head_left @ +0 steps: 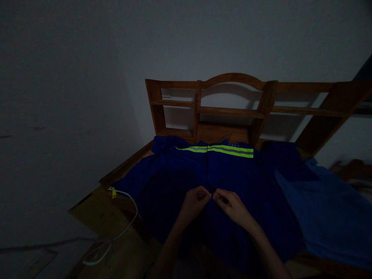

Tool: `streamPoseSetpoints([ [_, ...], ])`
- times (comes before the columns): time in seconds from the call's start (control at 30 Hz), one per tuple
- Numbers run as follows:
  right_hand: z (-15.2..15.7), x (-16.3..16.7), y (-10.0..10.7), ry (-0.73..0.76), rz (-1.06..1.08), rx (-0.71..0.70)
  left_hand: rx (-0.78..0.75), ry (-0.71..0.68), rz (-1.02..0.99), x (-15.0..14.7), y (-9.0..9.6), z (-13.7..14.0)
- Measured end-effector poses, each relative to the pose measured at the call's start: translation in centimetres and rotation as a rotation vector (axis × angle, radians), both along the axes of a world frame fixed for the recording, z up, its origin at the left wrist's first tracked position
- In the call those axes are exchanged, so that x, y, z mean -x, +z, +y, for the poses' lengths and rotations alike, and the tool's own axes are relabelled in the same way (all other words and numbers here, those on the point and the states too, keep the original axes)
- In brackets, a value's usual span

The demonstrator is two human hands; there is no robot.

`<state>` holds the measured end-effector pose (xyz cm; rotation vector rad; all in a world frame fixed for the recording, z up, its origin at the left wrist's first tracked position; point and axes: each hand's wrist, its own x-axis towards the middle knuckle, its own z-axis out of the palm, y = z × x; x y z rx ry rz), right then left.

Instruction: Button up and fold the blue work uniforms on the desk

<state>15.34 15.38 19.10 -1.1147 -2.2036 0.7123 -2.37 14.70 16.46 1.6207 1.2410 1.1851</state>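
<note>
A dark blue work jacket (226,174) with yellow-green and grey reflective stripes (231,150) across the chest lies spread out, its collar away from me. Down its middle runs the front opening. My left hand (197,197) is closed in a pinch on the cloth just left of that opening. Close by on the other side, my right hand (228,203) pinches the jacket in the same way, thumb and fingertips together. The two sets of fingertips nearly meet. Any small fastener between them is too dark to make out.
Behind the jacket stands a wooden shelf unit (232,112) against the wall. A lighter blue cloth (328,209) lies at the right, partly beside the jacket's sleeve. A white cable (135,213) with a yellow tag (113,192) hangs at the left edge. A wall socket (36,265) is at lower left.
</note>
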Motion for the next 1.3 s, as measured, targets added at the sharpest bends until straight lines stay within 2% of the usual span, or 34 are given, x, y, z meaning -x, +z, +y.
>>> streamPoseSetpoints([
  [0.17,0.3,0.1,0.3,0.011,0.076,0.024,-0.011,0.009,-0.019,0.1,0.0,0.0],
  [0.33,0.3,0.5,0.2,0.001,0.195,0.120,0.020,-0.015,-0.043,0.2,-0.1,0.1],
  [0.67,1.1,0.7,-1.8,-0.033,0.359,0.287,0.008,-0.079,-0.030,0.5,0.3,-0.1],
  [0.87,1.0,0.4,-2.0,-0.041,0.362,0.270,-0.038,-0.041,0.085,-0.1,0.1,-0.3],
  [1.3,0.9,0.1,-2.6,-0.057,0.350,0.228,-0.084,0.025,0.117,-0.1,-0.5,-0.3],
])
